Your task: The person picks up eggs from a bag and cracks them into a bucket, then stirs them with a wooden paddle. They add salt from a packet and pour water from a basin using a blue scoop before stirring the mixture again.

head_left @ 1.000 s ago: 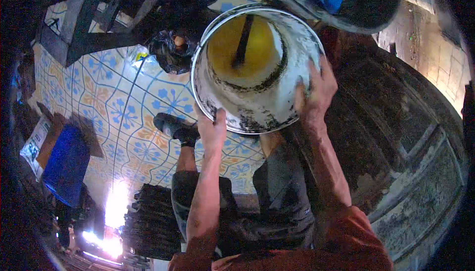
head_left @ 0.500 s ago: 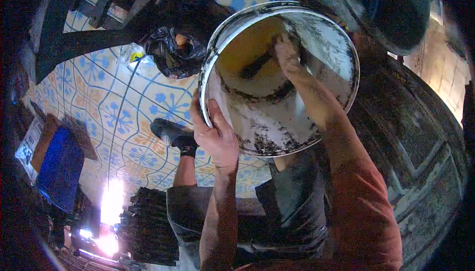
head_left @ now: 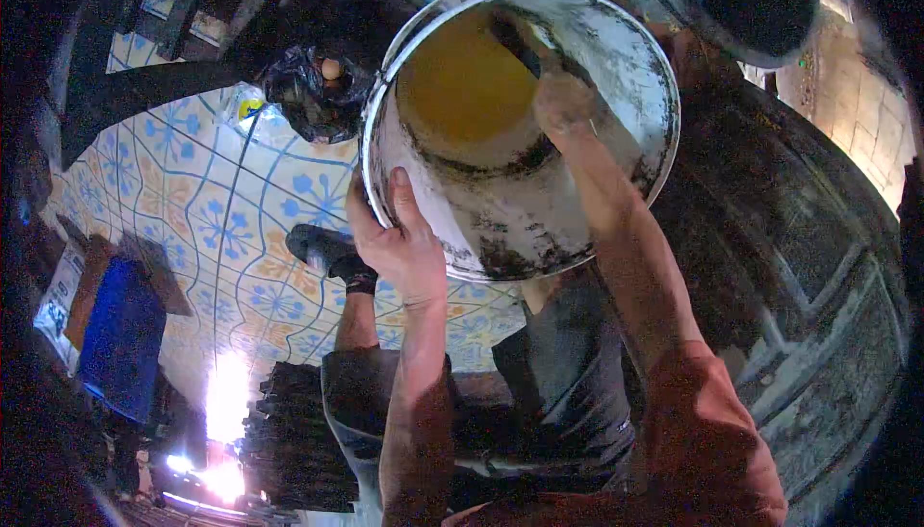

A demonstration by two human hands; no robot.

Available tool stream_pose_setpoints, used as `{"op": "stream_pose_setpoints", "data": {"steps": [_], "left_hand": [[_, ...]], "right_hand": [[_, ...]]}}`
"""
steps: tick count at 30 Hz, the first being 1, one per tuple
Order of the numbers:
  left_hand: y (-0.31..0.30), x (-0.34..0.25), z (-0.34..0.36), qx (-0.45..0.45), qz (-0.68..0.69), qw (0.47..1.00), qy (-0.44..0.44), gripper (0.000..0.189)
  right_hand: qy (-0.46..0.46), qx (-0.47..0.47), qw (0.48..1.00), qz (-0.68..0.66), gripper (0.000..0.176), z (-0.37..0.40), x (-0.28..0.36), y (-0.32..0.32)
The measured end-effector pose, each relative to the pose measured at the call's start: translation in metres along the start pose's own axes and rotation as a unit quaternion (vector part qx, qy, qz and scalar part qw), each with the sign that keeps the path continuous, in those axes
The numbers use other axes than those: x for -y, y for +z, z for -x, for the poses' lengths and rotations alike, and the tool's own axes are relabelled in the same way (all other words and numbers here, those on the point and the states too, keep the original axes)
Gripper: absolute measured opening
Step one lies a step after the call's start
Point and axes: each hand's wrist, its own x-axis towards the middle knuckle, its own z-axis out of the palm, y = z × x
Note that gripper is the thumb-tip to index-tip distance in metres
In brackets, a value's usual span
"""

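Note:
A large white bucket, smeared dark on its inner wall, is tilted with its mouth towards me. Yellowish-brown stuff covers its bottom. My left hand grips the near left rim, thumb inside and fingers around the outside. Deep inside the bucket, my right hand is closed around a dark tool, whose end lies against the upper part of the bottom. The exact shape of that tool is blurred.
Left of the bucket, a black plastic bag lies on the patterned tile floor. A blue box stands at the left. Dark carved wood fills the right, with a dark round container above.
The bucket appears slightly higher and further left. Inside it, the dark tool has moved from the lower middle of the bottom to the upper right, with my right hand.

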Motion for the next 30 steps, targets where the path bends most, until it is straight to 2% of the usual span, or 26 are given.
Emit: {"op": "stream_pose_setpoints", "data": {"steps": [2,3,8,10,11,14,16,18,21,24,26,27,28,29,30], "left_hand": [[0.004,-0.001,0.001,-0.008,0.026,0.999,-0.027,0.034],[0.0,-0.021,-0.002,-0.002,0.05,0.997,-0.063,0.035],[0.0,-0.011,-0.001,-0.002,0.04,0.998,-0.047,0.039],[0.0,-0.012,-0.002,-0.007,0.032,0.999,-0.037,0.039],[0.001,-0.009,0.0,0.004,0.018,0.997,-0.071,0.039],[0.009,0.016,0.005,-0.01,0.129,0.991,-0.041,0.047],[-0.001,0.005,0.004,0.014,0.082,0.995,-0.047,0.046],[-0.003,-0.002,0.003,0.014,0.074,0.995,-0.06,0.045],[-0.004,-0.002,0.011,-0.006,0.095,0.991,-0.089,0.044],[-0.016,0.017,0.024,-0.013,0.078,0.994,-0.08,0.04],[-0.033,0.033,0.038,-0.02,0.078,0.995,-0.063,0.039],[-0.04,0.048,0.048,-0.021,0.09,0.988,-0.126,0.039],[-0.047,0.071,0.054,-0.024,0.068,0.986,-0.147,0.039],[-0.052,0.098,0.059,-0.024,0.048,0.984,-0.17,0.04],[-0.054,0.112,0.063,-0.023,0.03,0.98,-0.193,0.04]], "right_hand": [[0.036,0.01,0.999,0.0,0.028,0.016,0.016,0.015],[0.03,0.021,0.999,-0.019,0.028,0.033,0.029,0.016],[0.023,0.053,0.992,-0.108,0.028,0.096,0.091,0.026],[0.028,0.037,0.992,-0.115,0.028,0.089,0.084,0.028],[0.034,0.022,0.993,-0.112,0.028,0.081,0.07,0.029],[0.063,-0.002,0.993,-0.102,0.028,0.054,0.026,0.031],[0.084,0.014,0.991,-0.106,0.028,0.047,0.007,0.035],[0.087,0.027,0.991,-0.102,0.028,0.061,0.013,0.04],[0.052,0.045,0.991,-0.118,0.028,0.11,0.061,0.036],[0.045,0.046,0.988,-0.142,0.028,0.13,0.111,0.039],[0.045,0.022,0.989,-0.142,0.028,0.122,0.118,0.042],[0.04,-0.003,0.99,-0.132,0.028,0.113,0.112,0.041],[0.033,-0.041,0.992,-0.119,0.028,0.105,0.106,0.04],[0.012,-0.122,0.988,-0.092,0.029,0.091,0.089,0.042],[0.032,-0.093,0.992,-0.081,0.029,0.083,0.081,0.035]]}}
